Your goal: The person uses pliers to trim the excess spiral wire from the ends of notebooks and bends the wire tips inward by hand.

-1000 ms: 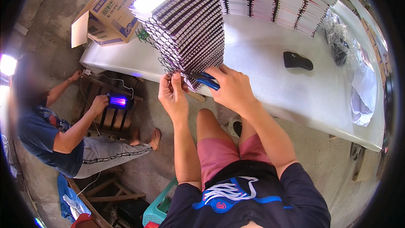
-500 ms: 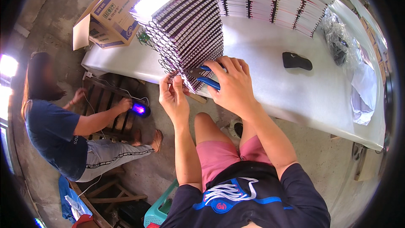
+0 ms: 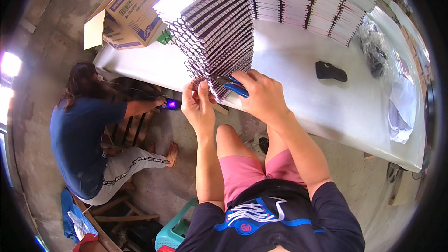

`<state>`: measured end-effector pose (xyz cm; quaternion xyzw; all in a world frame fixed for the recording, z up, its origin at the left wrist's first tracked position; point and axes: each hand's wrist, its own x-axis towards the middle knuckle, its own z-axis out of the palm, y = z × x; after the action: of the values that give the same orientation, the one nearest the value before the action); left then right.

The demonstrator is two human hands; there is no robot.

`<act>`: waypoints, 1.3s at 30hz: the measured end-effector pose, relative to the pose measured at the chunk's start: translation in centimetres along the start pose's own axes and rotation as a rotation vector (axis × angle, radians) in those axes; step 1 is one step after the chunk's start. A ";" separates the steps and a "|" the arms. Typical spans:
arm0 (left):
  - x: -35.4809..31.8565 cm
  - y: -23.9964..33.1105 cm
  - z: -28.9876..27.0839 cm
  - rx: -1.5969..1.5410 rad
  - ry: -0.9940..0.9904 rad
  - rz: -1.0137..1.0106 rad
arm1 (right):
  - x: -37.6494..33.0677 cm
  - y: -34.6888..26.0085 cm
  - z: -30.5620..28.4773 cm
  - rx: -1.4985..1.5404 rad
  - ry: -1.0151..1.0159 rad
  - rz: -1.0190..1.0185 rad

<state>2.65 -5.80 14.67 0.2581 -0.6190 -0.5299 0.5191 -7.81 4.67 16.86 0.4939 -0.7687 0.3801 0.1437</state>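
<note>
A tall stack of spiral-bound notebooks stands at the table's near edge, dark coils facing me and loose coil ends jutting out on its left. At the stack's lower near corner, my left hand pinches the end of a dark binding coil between thumb and fingers. My right hand is wrapped round blue-handled pliers. Their jaws reach the coils just beside my left fingertips. Exactly where the jaws touch the wire is too small to make out.
More bound books stand in rows behind the stack on the white-covered table. A black pouch-like thing and clear plastic wrap lie to the right. An open cardboard box is far left. A co-worker sits below it with a purple-lit device.
The pliers' handles have come closer together in my right hand. The co-worker has leaned toward the table and moved the lit device right and up. My view has shifted slightly.
</note>
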 end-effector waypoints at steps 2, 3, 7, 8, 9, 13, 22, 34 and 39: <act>-0.3 0.0 0.2 0.148 0.042 0.112 | 0.2 0.1 -0.2 -0.034 -0.002 -0.017; -0.3 0.1 0.2 0.223 0.063 0.170 | 0.2 0.1 -0.1 -0.032 0.012 -0.028; -0.5 0.1 -0.2 0.453 0.173 0.472 | 0.2 0.2 -0.2 0.017 -0.006 0.005; -0.9 0.6 -0.1 0.187 0.173 0.300 | 0.2 0.2 -0.4 0.040 -0.028 0.032; -1.6 1.7 0.3 -0.074 0.173 0.128 | 0.2 0.2 -0.5 0.032 -0.020 0.012; -2.5 0.6 -1.5 -1.179 0.051 -0.609 | -0.1 0.4 -1.2 0.025 0.008 -0.008; -2.6 -2.4 -1.8 -1.628 -0.124 -0.920 | -1.4 0.9 -2.1 0.110 -0.069 -0.024; -1.2 0.1 -2.1 -1.019 -0.013 -0.608 | -1.5 1.1 -3.0 0.061 -0.024 -0.013; -1.1 1.5 -2.1 -0.503 -0.072 -0.382 | -1.9 1.1 -2.6 0.082 -0.034 0.010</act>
<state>5.27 -5.22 15.44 0.2141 -0.4267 -0.7632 0.4355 -8.32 8.02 17.01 0.5020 -0.7573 0.4034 0.1085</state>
